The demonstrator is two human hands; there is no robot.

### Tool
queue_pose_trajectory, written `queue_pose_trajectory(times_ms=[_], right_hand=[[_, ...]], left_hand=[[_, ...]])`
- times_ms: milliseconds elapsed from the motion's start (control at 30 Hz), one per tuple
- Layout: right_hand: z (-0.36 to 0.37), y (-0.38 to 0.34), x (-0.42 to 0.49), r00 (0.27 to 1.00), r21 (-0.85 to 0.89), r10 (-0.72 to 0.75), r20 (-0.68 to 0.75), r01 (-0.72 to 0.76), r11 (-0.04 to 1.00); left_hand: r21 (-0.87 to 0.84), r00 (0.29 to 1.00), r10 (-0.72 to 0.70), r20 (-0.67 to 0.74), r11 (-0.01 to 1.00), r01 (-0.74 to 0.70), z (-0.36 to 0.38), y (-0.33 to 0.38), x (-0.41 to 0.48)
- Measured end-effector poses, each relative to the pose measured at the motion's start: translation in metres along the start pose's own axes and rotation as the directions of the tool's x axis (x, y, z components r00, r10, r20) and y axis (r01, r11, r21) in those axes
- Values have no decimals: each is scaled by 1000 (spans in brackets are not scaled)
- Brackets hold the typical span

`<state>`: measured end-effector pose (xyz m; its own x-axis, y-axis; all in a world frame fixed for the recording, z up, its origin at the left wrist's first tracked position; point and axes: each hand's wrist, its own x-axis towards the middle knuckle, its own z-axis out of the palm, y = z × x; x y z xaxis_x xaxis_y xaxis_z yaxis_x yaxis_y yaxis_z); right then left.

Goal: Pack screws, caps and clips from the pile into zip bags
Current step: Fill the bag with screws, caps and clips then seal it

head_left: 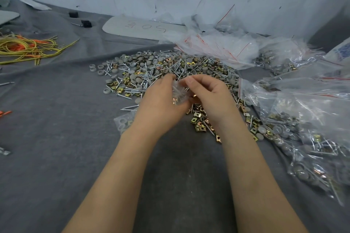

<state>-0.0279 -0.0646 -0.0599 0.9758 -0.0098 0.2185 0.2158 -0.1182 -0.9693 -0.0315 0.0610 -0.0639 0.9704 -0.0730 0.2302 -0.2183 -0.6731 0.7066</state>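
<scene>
My left hand [161, 98] and right hand [208, 96] meet over the near edge of the pile [170, 66] of screws, grey caps and brass clips, which is spread on the grey cloth [56, 147]. Between them I hold a small zip bag [179, 93]. My left fingers curl round its side and bottom, and my right thumb and forefinger pinch its top edge. The bag is blurred, but it seems to hold a few screws and a copper-coloured clip.

Just left of my left wrist, another small filled bag [122, 122] lies flat on the cloth, partly under my forearm. To the right, near and far, filled bags [303, 138] lie heaped, touching the pile's right edge. Beyond the pile, against the wall, sits a loose stack of empty bags [217, 47] with red seal lines.

Far left, yellow and orange wires [28, 47] lie tangled. A grey panel [144, 27] with handwriting lies at the far side, with two black blocks [86, 23] just to its left.
</scene>
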Motion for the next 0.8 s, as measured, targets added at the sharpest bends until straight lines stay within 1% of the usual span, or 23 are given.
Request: queue_pose_trajectory(times_ms=[33, 67, 100, 133, 167, 200, 233, 267, 300, 333, 400, 500, 533, 567, 633, 667, 700, 733, 767, 800], right_hand=[[-2, 0, 0, 998, -43, -15, -53, 13, 999], [-6, 1, 2, 992, -154, -31, -121, 13, 988], [-9, 3, 3, 986, -331, -42, -159, -13, 944], [-11, 5, 3, 988, -522, -21, -150, -62, 851], [-11, 9, 2, 992, -671, 42, -122, -114, 733], [-9, 12, 2, 988, -765, 118, -95, -149, 627], [-4, 15, 1, 982, -822, 174, -78, -162, 546], [1, 18, 0, 977, -859, 201, -70, -162, 486], [6, 20, 0, 977, -881, 203, -72, -157, 446], [8, 22, 0, 979, -891, 187, -75, -150, 428], [11, 24, 1, 986, -887, 150, -71, -132, 443], [9, 26, 2, 987, -866, 153, -56, -124, 485], [7, 25, 3, 987, -840, 151, -64, -135, 526], [4, 23, 4, 988, -792, 129, -88, -147, 593], [-2, 17, 5, 983, -607, 35, -183, -141, 782], [-5, 13, 5, 973, -459, -3, -229, -105, 882], [-6, 10, 5, 969, -287, -8, -248, -65, 956], [-7, 7, 4, 975, -127, 11, -224, -41, 991], [-5, 5, 4, 987, -8, 31, -159, -33, 999], [-4, 4, 3, 996, 54, 38, -79, -33, 998]], left_hand=[[-12, 1000, -7, -23, 1000, 7, -2, -1, 0], [-28, 999, -16, -48, 999, 15, -3, -2, 0], [-46, 997, -24, -70, 999, 21, -5, -3, 0], [-64, 996, -33, -87, 998, 27, -6, -3, 0], [-78, 994, -42, -100, 996, 34, -7, -3, 0], [-86, 993, -49, -109, 995, 40, -8, -3, 0], [-89, 992, -54, -114, 995, 44, -8, -3, 1], [-89, 992, -55, -117, 995, 45, -8, -3, 1], [-89, 991, -55, -119, 995, 44, -8, -3, 1], [-90, 991, -54, -120, 995, 44, -8, -3, 1], [-91, 992, -52, -118, 995, 41, -8, -3, 0], [-88, 995, -44, -87, 995, 36, -6, -3, 0], [-86, 996, -42, -74, 996, 36, -6, -3, 0], [-81, 997, -41, -62, 996, 36, -5, -3, 1], [-57, 998, -35, -46, 998, 33, -3, -3, 1], [-39, 999, -28, -37, 999, 27, -2, -3, 1], [-21, 1000, -19, -25, 1000, 18, 0, -3, 1], [-3, 1000, -9, -12, 1000, 9, 1, -2, 1], [13, 1000, 0, -1, 1000, 0, 2, -1, 1], [25, 1000, 8, 6, 1000, -8, 3, -1, 1]])
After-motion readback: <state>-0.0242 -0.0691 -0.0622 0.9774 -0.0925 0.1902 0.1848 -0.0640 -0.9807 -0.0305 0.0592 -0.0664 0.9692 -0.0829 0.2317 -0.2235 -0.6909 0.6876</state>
